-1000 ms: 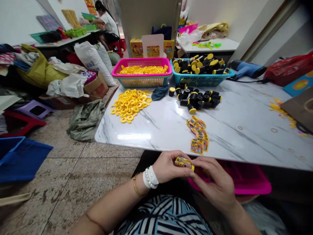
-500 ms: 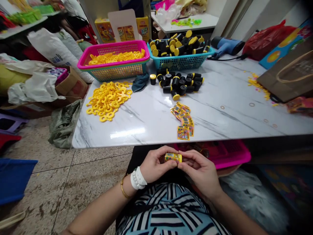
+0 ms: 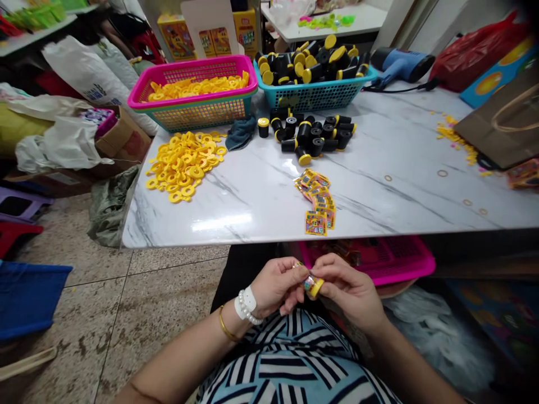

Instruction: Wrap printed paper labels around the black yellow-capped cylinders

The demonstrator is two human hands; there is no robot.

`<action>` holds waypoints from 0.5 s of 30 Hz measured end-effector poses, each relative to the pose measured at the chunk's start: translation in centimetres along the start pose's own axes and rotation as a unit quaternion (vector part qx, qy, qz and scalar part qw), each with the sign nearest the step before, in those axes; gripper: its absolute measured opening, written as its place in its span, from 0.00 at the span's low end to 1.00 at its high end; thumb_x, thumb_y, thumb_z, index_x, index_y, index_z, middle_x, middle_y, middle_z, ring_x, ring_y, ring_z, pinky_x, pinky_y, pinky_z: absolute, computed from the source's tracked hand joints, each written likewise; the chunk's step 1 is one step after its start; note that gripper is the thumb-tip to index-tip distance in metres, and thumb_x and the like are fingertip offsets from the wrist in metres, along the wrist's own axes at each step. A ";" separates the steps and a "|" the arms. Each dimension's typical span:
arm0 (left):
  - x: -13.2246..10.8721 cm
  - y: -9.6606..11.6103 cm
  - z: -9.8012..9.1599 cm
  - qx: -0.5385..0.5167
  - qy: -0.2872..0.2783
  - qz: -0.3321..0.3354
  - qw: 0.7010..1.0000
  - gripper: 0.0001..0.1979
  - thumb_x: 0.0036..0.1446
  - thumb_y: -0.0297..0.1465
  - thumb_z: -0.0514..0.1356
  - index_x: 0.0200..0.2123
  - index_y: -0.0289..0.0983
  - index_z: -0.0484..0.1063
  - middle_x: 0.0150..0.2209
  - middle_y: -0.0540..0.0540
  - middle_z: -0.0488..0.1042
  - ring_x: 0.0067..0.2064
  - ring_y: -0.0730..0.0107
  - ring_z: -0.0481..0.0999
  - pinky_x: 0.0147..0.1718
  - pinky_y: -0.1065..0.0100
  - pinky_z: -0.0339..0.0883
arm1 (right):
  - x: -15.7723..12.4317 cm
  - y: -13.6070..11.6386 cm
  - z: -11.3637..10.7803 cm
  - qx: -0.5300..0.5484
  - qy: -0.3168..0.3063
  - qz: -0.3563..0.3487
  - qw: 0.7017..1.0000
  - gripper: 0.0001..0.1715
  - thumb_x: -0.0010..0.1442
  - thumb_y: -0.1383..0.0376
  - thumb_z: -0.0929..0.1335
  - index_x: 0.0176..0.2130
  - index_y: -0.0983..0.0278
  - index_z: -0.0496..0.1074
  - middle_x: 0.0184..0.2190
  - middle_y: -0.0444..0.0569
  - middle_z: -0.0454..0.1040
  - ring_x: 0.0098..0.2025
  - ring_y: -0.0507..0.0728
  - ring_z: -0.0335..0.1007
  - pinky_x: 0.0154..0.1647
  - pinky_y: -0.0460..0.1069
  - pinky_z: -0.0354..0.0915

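Observation:
Over my lap, just below the table edge, both hands are closed around a small yellow-capped canister [image 3: 314,286] with a colourful printed label around its body. My left hand [image 3: 275,287] pinches the labelled end, which its fingers partly hide. At the capped end, the fingertips of my right hand [image 3: 351,289] grip it, and the yellow cap points down and right. Overlapping printed labels [image 3: 315,223] lie on the table in front of my hands. Behind them are several loose black canisters [image 3: 304,133] with yellow caps, one standing upright [image 3: 263,128].
Yellow ring-shaped pieces [image 3: 185,165] are heaped at left beside a dark blue cloth [image 3: 241,133]. Behind stand a pink basket [image 3: 138,96] of yellow parts and a teal basket [image 3: 311,96] of canisters. A blue heat gun [image 3: 400,66] lies at right. A pink tray [image 3: 425,266] sits under the tabletop.
The canister has tilted from nearly level to cap-down at the right. My left hand has turned, its lower fingers now loosened beneath. The view has shifted slightly.

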State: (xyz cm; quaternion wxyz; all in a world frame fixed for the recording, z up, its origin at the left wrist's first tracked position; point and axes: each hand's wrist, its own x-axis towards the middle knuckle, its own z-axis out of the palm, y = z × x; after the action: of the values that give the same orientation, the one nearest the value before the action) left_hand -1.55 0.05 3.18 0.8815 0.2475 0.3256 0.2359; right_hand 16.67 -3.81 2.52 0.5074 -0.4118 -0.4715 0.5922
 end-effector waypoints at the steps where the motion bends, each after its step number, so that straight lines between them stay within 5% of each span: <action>1: 0.1 -0.1 0.1 -0.008 -0.008 0.001 1.000 0.22 0.53 0.47 0.66 0.34 0.33 0.66 0.20 0.50 0.74 0.11 0.79 0.64 0.08 0.79 0.53 | -0.1 0.0 -0.1 -0.009 0.005 -0.012 1.000 0.09 0.57 0.67 0.74 0.40 0.57 0.80 0.38 0.47 0.69 0.33 0.52 0.74 0.30 0.46 0.75; 5: 0.3 -0.5 0.3 -0.040 -0.045 0.010 0.998 0.23 0.51 0.44 0.68 0.40 0.33 0.67 0.23 0.48 0.76 0.13 0.77 0.67 0.09 0.79 0.58 | -0.4 0.3 -0.4 -0.007 0.040 -0.048 0.998 0.09 0.59 0.68 0.73 0.41 0.56 0.79 0.36 0.45 0.67 0.25 0.49 0.71 0.23 0.45 0.72; 10: 0.9 -1.2 0.6 -0.036 -0.013 -0.006 0.999 0.22 0.51 0.45 0.68 0.34 0.35 0.65 0.18 0.52 0.72 0.10 0.80 0.62 0.08 0.80 0.54 | -0.4 -0.1 -0.6 -0.147 0.009 -0.105 0.984 0.12 0.57 0.69 0.73 0.42 0.56 0.80 0.39 0.48 0.69 0.39 0.54 0.73 0.37 0.48 0.74; 15: 1.7 -1.7 1.0 -0.075 -0.055 -0.013 0.996 0.30 0.53 0.46 0.67 0.51 0.33 0.64 0.23 0.47 0.77 0.12 0.77 0.68 0.09 0.79 0.59 | -1.1 -0.7 -0.8 -0.137 0.057 -0.126 0.981 0.12 0.59 0.73 0.71 0.39 0.56 0.79 0.38 0.46 0.67 0.27 0.49 0.72 0.25 0.45 0.73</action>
State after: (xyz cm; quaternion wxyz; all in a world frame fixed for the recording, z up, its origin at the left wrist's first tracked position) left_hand 0.73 -0.54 2.11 0.9171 0.1887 0.2617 0.2341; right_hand 17.81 -4.75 3.08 0.5428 -0.4475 -0.5666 0.4291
